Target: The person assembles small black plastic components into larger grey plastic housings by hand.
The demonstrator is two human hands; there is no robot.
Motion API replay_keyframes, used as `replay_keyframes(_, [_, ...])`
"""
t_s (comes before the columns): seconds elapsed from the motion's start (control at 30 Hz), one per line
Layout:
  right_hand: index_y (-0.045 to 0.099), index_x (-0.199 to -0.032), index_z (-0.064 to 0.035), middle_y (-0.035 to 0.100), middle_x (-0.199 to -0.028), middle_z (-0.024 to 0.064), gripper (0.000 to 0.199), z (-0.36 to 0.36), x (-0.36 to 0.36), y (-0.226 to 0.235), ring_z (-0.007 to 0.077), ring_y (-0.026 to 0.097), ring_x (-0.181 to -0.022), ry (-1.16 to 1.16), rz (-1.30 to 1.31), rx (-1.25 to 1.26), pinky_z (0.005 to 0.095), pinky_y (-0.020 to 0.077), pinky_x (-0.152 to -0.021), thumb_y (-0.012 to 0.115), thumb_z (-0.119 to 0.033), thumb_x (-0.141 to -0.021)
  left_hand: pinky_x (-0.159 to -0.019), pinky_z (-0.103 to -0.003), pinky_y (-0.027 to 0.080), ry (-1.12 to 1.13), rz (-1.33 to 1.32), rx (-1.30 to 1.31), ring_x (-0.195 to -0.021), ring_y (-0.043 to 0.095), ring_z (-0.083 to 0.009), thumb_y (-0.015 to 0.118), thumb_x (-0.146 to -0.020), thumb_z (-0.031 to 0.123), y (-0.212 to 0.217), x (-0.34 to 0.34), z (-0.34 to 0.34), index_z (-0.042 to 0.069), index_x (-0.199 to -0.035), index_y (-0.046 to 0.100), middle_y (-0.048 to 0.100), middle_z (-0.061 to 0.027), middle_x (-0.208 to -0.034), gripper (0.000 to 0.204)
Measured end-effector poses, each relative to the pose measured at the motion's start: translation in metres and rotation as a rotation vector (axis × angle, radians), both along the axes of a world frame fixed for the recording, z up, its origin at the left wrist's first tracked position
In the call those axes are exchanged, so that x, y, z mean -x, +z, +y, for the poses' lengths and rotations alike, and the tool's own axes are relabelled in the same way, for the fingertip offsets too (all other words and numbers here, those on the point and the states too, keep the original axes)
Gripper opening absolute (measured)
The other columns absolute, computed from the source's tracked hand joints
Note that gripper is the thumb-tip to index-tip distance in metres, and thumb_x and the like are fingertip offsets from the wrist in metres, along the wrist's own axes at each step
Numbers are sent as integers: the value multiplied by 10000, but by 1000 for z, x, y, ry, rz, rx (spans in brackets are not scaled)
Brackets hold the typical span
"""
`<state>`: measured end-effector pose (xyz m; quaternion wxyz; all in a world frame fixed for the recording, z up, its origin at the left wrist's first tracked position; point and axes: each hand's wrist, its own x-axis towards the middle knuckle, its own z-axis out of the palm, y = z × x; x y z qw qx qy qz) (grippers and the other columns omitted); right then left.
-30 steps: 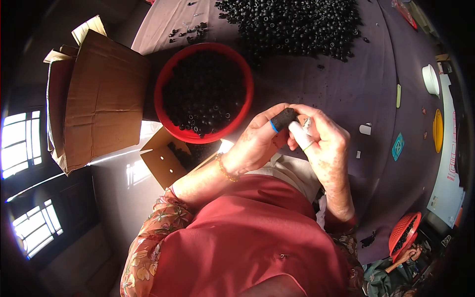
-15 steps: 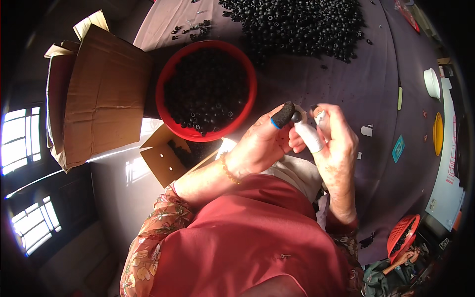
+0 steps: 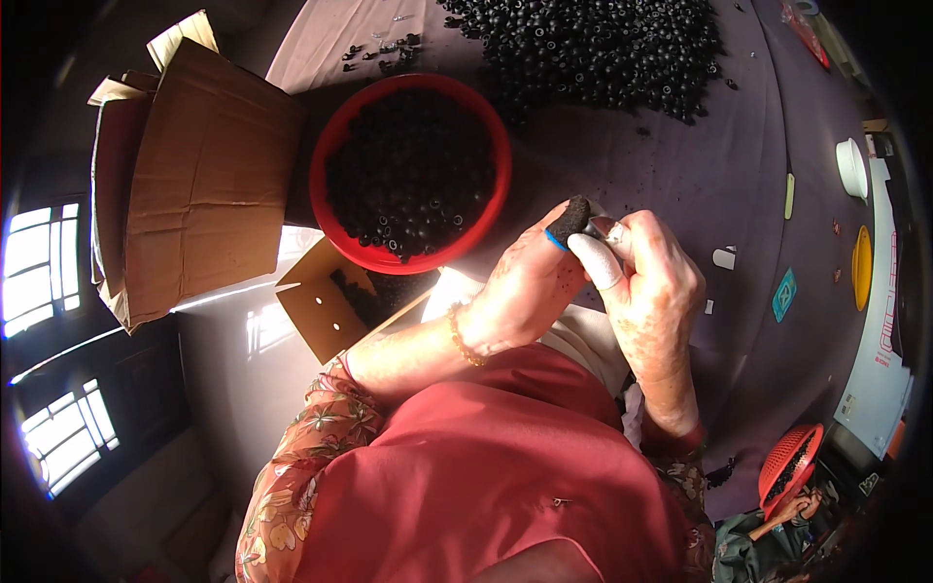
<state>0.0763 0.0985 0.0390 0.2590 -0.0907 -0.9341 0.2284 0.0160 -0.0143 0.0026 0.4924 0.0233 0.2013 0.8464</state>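
Red bowl (image 3: 491, 146) rim just beside left hand (image 3: 530, 287), apart.

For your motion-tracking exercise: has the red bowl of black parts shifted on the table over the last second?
No. The red bowl keeps the same place beside the cardboard box and below the pile of black parts.

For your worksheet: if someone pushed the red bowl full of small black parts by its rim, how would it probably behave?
The red bowl would probably slide rather than tip: it looks wide and low, sitting flat on the dark table. Filled nearly to the rim with small black parts, it is likely fairly heavy. A sharp shove might spill some, since loose parts already lie scattered nearby.
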Motion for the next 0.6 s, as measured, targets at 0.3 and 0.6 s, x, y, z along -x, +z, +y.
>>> replay_keyframes(0.3, [529,-736,-78,560,-645,17,310,2,0,0,191,571,-527,38,1,-107,313,444,-464,744,-302,-735,-874,-301,416,67,-45,46,-905,543,-124,488,-945,244,9,-5,3,73,-955,537,579,-26,-937,178])
replay_keyframes(0.6, [521,-763,-76,541,-633,14,331,8,-5,-8,188,558,-518,-23,26,110,308,439,-458,741,-322,-737,-863,-296,418,-52,-83,-32,-902,538,-117,495,-944,271,9,-2,2,90,-942,533,576,-15,-936,185])
